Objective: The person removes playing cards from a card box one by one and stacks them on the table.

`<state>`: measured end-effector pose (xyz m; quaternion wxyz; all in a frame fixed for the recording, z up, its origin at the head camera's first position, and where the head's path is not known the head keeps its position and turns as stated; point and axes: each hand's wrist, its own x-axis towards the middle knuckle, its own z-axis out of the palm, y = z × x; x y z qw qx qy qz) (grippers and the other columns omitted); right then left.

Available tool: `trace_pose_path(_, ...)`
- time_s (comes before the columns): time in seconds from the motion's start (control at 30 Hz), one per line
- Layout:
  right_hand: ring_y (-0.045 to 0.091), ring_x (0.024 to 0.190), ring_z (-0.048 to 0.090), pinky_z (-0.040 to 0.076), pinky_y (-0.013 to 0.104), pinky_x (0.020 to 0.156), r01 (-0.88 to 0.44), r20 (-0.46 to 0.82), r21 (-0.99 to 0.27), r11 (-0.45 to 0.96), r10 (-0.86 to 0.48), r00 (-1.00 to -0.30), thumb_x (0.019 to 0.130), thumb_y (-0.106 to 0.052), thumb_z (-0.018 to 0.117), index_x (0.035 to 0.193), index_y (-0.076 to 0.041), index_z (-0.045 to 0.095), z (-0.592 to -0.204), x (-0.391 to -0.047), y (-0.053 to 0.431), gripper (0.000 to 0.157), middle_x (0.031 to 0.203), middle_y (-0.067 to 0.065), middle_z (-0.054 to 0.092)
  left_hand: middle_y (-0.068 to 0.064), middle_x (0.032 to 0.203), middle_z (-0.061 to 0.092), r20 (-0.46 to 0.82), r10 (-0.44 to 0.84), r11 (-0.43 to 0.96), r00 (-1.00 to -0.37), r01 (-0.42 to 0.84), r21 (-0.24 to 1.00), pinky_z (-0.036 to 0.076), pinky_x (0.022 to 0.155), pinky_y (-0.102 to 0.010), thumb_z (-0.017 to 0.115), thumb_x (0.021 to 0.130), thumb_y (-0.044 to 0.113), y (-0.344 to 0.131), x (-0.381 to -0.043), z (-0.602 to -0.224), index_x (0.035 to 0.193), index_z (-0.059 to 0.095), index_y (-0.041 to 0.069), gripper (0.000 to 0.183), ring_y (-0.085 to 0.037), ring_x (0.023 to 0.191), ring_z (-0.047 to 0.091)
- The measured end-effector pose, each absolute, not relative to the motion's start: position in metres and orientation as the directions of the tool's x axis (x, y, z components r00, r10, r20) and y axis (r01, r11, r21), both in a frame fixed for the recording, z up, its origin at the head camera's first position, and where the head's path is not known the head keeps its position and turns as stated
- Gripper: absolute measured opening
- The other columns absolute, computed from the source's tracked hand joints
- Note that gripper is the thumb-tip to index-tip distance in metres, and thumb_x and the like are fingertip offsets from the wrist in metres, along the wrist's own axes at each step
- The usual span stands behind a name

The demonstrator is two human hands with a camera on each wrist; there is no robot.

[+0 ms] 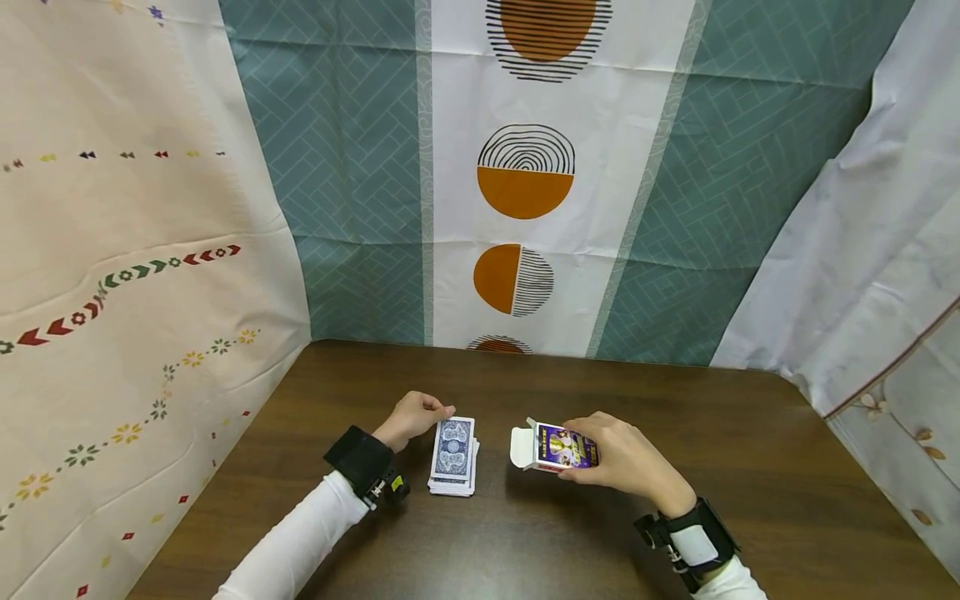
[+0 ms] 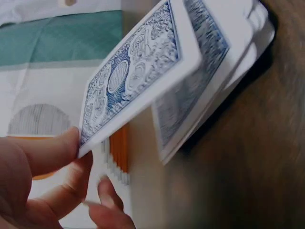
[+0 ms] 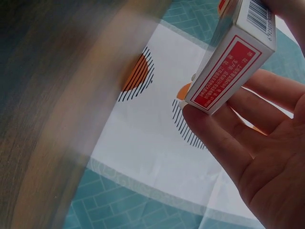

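Item one is a playing card (image 2: 128,78) with a blue-and-white patterned back, positioned at the top of a small pile of cards (image 2: 209,62) left of centre on the table. The card is tilted, its near end standing clear of the pile; whether its far end touches cannot be told (the left wrist view cuts it off). Cards in the pile show the same patterned back and are not squared, several white edges protruding at the side and bottom.

The left hand (image 1: 412,419) pinches a corner of the card between thumb and forefinger, the remaining fingers loosely bent beneath.

Item two is a card box (image 1: 566,448), to the right of the pile and apart from it. Its face is purple with yellow print; one narrow side carries a red panel with small white lettering, and one end carries a barcode. The white flap (image 1: 522,447) stands open, directed towards the pile. The right hand (image 1: 618,454) grips the box at the opposite end, thumb and fingers on opposing sides.

A black wrist mount (image 1: 363,462) is strapped at the left wrist, a second (image 1: 697,537) at the right, both over or beside white sleeves (image 1: 300,533). The table (image 1: 555,542) is dark brown wood grain. Behind it hangs a teal-and-white cloth (image 1: 352,167) with orange and black-lined circles; a cream patterned cloth (image 1: 135,200) hangs left, a white one (image 1: 877,233) right.
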<state>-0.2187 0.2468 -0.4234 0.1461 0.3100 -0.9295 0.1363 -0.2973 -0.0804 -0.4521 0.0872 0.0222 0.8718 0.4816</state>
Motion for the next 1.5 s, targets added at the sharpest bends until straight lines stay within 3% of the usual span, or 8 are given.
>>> trace_pose_path(0.17,0.006,0.084,0.056,0.049,0.023,0.067,-0.615,0.362,-0.154,0.773,-0.535,-0.763,0.071,-0.05,0.082,0.112,-0.011,0.068,-0.423,-0.22,0.247,0.058,0.098,-0.002,0.068,-0.008,0.092,0.064,-0.17,0.104,0.544,-0.98,-0.087,0.835,0.039,0.07,-0.029,0.07,0.089,0.019,-0.077,-0.3,-0.461,0.083,0.073,0.001,0.019,-0.021,0.086,0.052)
trace_pose_path(0.4,0.005,0.083,0.056,0.049,0.023,0.068,-0.617,0.355,-0.145,0.774,-0.541,-0.762,0.07,-0.051,0.081,0.112,-0.011,0.068,-0.421,-0.222,0.248,0.059,0.097,-0.003,0.068,-0.007,0.084,0.066,-0.083,0.042,0.559,-0.996,-0.046,0.828,0.038,0.063,-0.026,0.076,0.083,0.017,-0.072,-0.303,-0.469,0.079,0.075,0.003,0.014,-0.019,0.08,0.052)
trace_pose_path(0.7,0.006,0.083,0.057,0.05,0.024,0.069,-0.62,0.355,-0.145,0.771,-0.545,-0.76,0.07,-0.052,0.081,0.112,-0.011,0.068,-0.422,-0.223,0.248,0.06,0.097,-0.002,0.068,-0.007,0.08,0.067,-0.014,-0.018,0.584,-1.0,-0.022,0.811,0.036,0.074,-0.031,0.08,0.079,0.016,-0.072,-0.299,-0.479,0.075,0.076,0.004,0.013,-0.025,0.089,0.053)
trace_pose_path(1.07,0.005,0.082,0.055,0.048,0.022,0.067,-0.618,0.347,-0.147,0.772,-0.545,-0.763,0.071,-0.051,0.081,0.111,-0.012,0.068,-0.422,-0.223,0.247,0.057,0.095,-0.004,0.067,-0.008,0.086,0.071,0.022,-0.02,0.639,-1.0,0.004,0.769,0.04,0.076,-0.035,0.079,0.08,0.016,-0.069,-0.3,-0.475,0.077,0.078,0.007,0.01,-0.027,0.091,0.057)
trace_pose_path(1.2,0.005,0.083,0.055,0.048,0.022,0.066,-0.613,0.342,-0.149,0.776,-0.541,-0.768,0.071,-0.052,0.081,0.111,-0.012,0.068,-0.424,-0.221,0.247,0.058,0.096,-0.003,0.067,-0.006,0.084,0.072,0.108,0.076,0.631,-0.991,0.131,0.765,0.044,0.075,-0.033,0.074,0.084,0.018,-0.06,-0.288,-0.466,0.083,0.077,0.007,0.011,-0.021,0.084,0.061)
trace_pose_path(1.37,0.004,0.082,0.054,0.048,0.02,0.065,-0.609,0.348,-0.161,0.777,-0.533,-0.771,0.07,-0.052,0.081,0.111,-0.013,0.069,-0.426,-0.218,0.246,0.058,0.097,-0.004,0.067,-0.003,0.081,0.069,0.131,0.344,0.506,-0.93,0.301,0.809,0.042,0.062,-0.025,0.071,0.088,0.022,-0.034,-0.26,-0.444,0.087,0.076,0.007,0.016,-0.013,0.072,0.053)
trace_pose_path(1.5,0.003,0.082,0.054,0.047,0.019,0.065,-0.627,0.357,-0.18,0.758,-0.544,-0.76,0.07,-0.051,0.082,0.111,-0.013,0.068,-0.426,-0.216,0.243,0.057,0.096,-0.005,0.067,0.002,0.071,0.059,0.095,0.446,0.451,-0.89,0.316,0.835,0.035,0.054,-0.021,0.072,0.086,0.026,-0.013,-0.241,-0.431,0.084,0.074,0.007,0.019,-0.01,0.063,0.046)
